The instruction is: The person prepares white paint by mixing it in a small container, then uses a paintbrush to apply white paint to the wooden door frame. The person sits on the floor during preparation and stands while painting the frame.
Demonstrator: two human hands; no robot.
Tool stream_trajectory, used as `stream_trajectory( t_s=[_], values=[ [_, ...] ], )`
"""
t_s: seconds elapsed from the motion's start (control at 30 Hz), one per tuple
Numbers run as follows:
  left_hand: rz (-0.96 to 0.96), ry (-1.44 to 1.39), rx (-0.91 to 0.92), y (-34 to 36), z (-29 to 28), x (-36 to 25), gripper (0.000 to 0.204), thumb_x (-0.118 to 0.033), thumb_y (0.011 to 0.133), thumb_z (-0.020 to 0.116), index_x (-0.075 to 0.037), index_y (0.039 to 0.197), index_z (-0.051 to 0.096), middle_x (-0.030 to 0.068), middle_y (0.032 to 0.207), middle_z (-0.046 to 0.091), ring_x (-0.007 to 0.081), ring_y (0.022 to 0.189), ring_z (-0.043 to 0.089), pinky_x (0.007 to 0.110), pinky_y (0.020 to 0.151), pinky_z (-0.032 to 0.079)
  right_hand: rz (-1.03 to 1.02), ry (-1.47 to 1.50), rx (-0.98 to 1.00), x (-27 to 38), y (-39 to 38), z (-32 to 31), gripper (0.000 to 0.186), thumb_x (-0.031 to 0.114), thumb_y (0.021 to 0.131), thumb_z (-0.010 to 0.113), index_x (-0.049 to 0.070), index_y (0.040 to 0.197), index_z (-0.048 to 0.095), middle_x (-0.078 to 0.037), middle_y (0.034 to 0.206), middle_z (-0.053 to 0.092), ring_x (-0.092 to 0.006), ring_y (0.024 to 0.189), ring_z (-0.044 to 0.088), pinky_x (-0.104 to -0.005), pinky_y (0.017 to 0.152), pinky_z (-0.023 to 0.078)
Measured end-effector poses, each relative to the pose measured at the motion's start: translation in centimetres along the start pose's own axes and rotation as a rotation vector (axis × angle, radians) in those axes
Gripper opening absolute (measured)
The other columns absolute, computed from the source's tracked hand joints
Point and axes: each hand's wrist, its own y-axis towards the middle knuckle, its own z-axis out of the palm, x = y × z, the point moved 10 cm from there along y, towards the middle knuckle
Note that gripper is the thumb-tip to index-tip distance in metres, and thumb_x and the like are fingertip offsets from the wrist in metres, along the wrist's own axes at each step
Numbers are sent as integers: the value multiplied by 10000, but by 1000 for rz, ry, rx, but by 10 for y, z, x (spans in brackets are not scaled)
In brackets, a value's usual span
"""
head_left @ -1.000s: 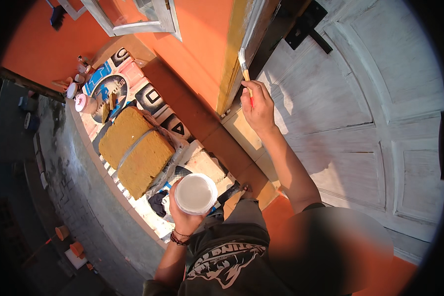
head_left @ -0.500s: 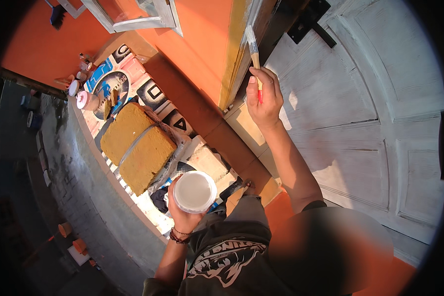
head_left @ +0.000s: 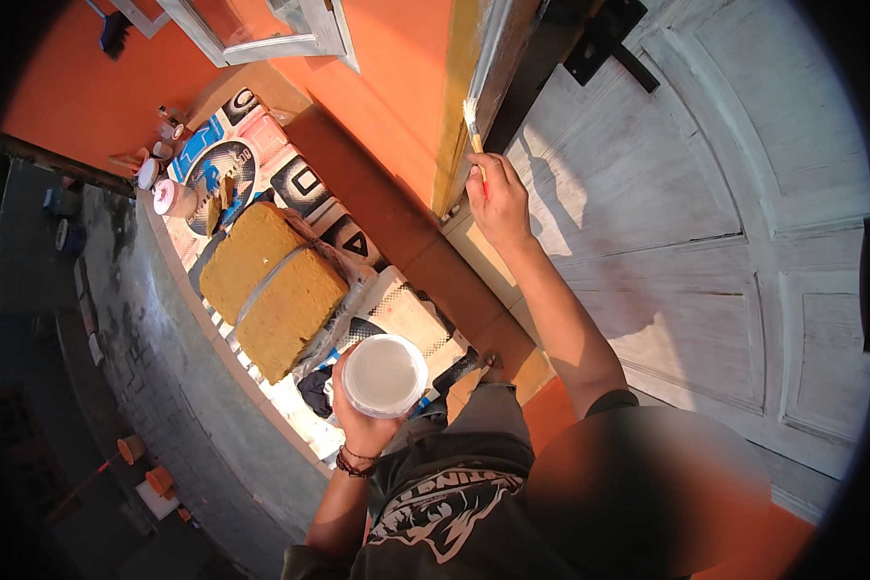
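Note:
My right hand (head_left: 501, 208) grips a slim paintbrush (head_left: 473, 120) with a wooden and red handle. Its pale bristles are at or very near the edge of the door frame (head_left: 493, 53), a whitish strip beside a mustard-yellow band (head_left: 451, 145). Down in the middle, my left hand (head_left: 356, 416) holds a round clear-rimmed tub (head_left: 383, 369) of milky white contents. Just beyond the tub lies a thick mustard foam block (head_left: 271, 285), strapped round its middle, on a patterned padded mat (head_left: 295, 188).
To the right stands a whitewashed panelled door (head_left: 677, 319) with a black latch (head_left: 599, 43). Small pots and bottles (head_left: 172, 198) line the mat's far left end. An open window (head_left: 285, 43) juts from the orange wall (head_left: 377, 116). Orange containers (head_left: 130, 447) sit down on the paving at left.
My right hand with the brush rose about half a second ago and has since come down and slightly left along the frame. My left hand and the tub have barely moved.

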Motion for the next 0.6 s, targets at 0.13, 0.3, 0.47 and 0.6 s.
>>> stream_trajectory(
  t_s=[0.13, 0.3, 0.47, 0.6],
  values=[
    [43, 34, 28, 0, -1, -5, 965, -137, 629, 918, -3, 1421, 384, 147, 1259, 624, 257, 1172, 630, 382, 1013, 500, -68, 14, -104, 21, -4, -15, 180, 19, 947, 622, -17, 1123, 635, -196, 1046, 668, -353, 932, 674, -399, 830, 558],
    [7, -10, 39, -2, 2, 6, 980, -132, 627, 921, -2, 1431, 376, 153, 1284, 611, 262, 1184, 627, 387, 1019, 499, -52, -14, -86, 7, 12, -2, 177, 8, 936, 622, -13, 1112, 636, -197, 1058, 667, -340, 957, 675, -395, 843, 557],
    [7, -6, 5, -2, 4, 5, 981, -201, 575, 1005, -17, 1352, 437, 124, 1242, 633, 244, 1139, 631, 399, 1006, 505, 15, 42, -68, 2, -31, -3, 203, -1, 915, 625, -1, 1119, 631, -192, 1080, 649, -369, 954, 666, -431, 818, 563],
    [-21, 2, 40, -11, 5, 16, 1016, -194, 615, 962, 1, 1425, 381, 152, 1294, 605, 261, 1175, 627, 392, 1021, 499, -144, -22, -232, 34, 6, -19, 212, -3, 913, 630, -8, 1125, 630, -192, 1054, 654, -376, 930, 668, -430, 810, 568]
  ],
)
